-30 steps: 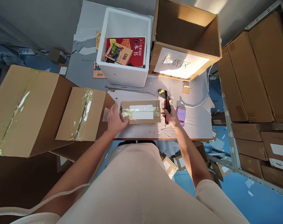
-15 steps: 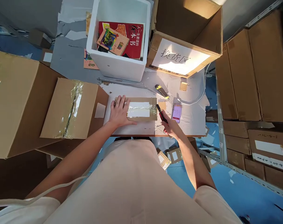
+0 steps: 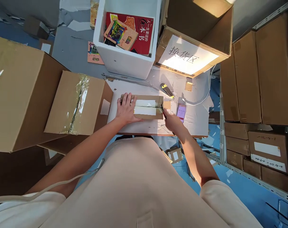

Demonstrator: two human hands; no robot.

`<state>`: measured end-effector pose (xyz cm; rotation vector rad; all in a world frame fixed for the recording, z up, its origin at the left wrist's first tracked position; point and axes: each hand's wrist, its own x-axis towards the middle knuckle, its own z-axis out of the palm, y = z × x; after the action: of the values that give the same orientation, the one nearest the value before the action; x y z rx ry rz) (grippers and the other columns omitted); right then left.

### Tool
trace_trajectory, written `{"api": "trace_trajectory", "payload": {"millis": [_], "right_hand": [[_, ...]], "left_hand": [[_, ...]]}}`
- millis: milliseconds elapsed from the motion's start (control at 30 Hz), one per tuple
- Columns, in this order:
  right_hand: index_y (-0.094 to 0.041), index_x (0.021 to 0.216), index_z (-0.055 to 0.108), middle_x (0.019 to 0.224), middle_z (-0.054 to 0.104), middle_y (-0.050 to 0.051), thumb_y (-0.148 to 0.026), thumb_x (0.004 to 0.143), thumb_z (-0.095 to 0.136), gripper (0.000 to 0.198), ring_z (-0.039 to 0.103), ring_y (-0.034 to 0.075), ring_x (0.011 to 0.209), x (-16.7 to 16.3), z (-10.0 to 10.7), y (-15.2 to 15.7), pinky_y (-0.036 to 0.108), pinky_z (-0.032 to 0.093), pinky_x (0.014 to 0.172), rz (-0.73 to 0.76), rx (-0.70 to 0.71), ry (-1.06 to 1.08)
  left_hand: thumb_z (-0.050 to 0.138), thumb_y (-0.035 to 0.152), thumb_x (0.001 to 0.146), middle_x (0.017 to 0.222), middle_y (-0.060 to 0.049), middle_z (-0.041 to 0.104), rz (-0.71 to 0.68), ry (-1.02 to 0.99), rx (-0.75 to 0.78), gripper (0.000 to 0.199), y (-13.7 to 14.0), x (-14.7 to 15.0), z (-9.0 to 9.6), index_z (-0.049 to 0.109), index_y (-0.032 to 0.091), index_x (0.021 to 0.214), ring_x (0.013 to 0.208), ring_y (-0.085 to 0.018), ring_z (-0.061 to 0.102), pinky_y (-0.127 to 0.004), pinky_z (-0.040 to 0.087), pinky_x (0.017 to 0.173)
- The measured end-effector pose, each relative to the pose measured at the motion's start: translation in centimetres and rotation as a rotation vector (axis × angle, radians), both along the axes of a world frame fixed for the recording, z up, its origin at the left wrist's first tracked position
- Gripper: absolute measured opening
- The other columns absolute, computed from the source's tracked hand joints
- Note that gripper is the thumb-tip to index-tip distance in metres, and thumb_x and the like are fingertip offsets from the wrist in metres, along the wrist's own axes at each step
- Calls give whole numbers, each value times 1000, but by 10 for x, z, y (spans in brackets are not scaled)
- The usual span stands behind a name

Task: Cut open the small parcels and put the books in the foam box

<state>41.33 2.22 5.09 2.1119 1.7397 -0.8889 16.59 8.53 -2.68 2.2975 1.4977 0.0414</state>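
A small taped cardboard box (image 3: 147, 116) with white labels lies on the table close to its front edge. My left hand (image 3: 127, 109) rests spread over the box's left end, thumb along the near side. My right hand (image 3: 172, 121) is closed around a dark utility knife (image 3: 164, 116) at the box's right end. Its blade end meets the tape there, and the fingers mostly hide the handle. Just beyond the right hand lie a second, yellow and black utility knife (image 3: 167, 90) and a phone (image 3: 181, 112) with a purple screen.
Behind the box stand a white foam bin (image 3: 127, 65) with books inside and an open carton (image 3: 189, 58) with a handwritten sheet. Large cartons (image 3: 72, 103) crowd the left. A metal shelf (image 3: 222, 126) stacked with boxes stands on the right. A white cable (image 3: 198, 104) curves across the table.
My right hand has brought the utility knife left, from beside the box onto its right-end tape. My left hand stays on the box. The whole view has shifted slightly.
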Motion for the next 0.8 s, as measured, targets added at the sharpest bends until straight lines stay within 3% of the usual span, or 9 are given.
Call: {"api": "trace_trajectory", "payload": {"millis": [133, 300, 400, 500, 667, 733, 800], "right_hand": [[-22, 149, 31, 72, 63, 9, -18, 87, 48, 64, 61, 26, 69, 1, 1, -8, 35, 44, 70, 0, 3, 46], [-20, 149, 31, 77, 65, 13, -16, 85, 50, 67, 62, 28, 72, -9, -4, -14, 35, 44, 68, -13, 39, -49], [-21, 149, 30, 72, 65, 11, -15, 87, 45, 65, 61, 24, 61, -14, -2, -20, 33, 43, 62, -8, -45, -6], [-20, 149, 31, 67, 65, 9, -14, 85, 45, 65, 58, 21, 51, -13, 3, -30, 31, 43, 57, -50, -25, 6], [-31, 145, 32, 69, 66, 1, -30, 83, 54, 66, 52, 13, 38, 12, 1, -73, 26, 42, 42, -399, 45, 439], [-28, 136, 41, 81, 68, 2, -39, 79, 59, 61, 59, 14, 48, 22, -14, -87, 26, 46, 44, -547, 156, 605], [-23, 111, 53, 85, 66, 2, -43, 73, 61, 44, 60, 14, 55, 23, -38, -88, 26, 49, 46, -693, 308, 719]], "left_hand": [[60, 78, 58, 158, -24, 4, -12, 35, 12, 125, -1, 0, -1, 14, 8, 151, 145, -43, -2, -59, -2, 111], [53, 81, 62, 158, -25, 6, -19, 49, 49, 123, -3, 1, -5, 14, 6, 151, 145, -43, -1, -61, -1, 111], [52, 81, 62, 158, -26, 5, -24, 57, 62, 122, -5, 1, -8, 15, 5, 150, 144, -44, -2, -62, -2, 110], [51, 80, 64, 158, -25, 5, -34, 53, 83, 119, -6, 1, -10, 17, 6, 151, 145, -43, -2, -63, -2, 110], [58, 78, 61, 157, -25, 9, -33, -24, 105, 120, -5, -3, -7, 20, 7, 150, 145, -43, 1, -61, 0, 112], [60, 76, 61, 157, -25, 12, -27, -103, 122, 118, -7, -8, -6, 21, 8, 150, 146, -41, 4, -58, 2, 114], [63, 73, 63, 157, -23, 13, 25, -187, 143, 114, -12, -16, -9, 22, 10, 149, 146, -39, 6, -56, 4, 115]]}}
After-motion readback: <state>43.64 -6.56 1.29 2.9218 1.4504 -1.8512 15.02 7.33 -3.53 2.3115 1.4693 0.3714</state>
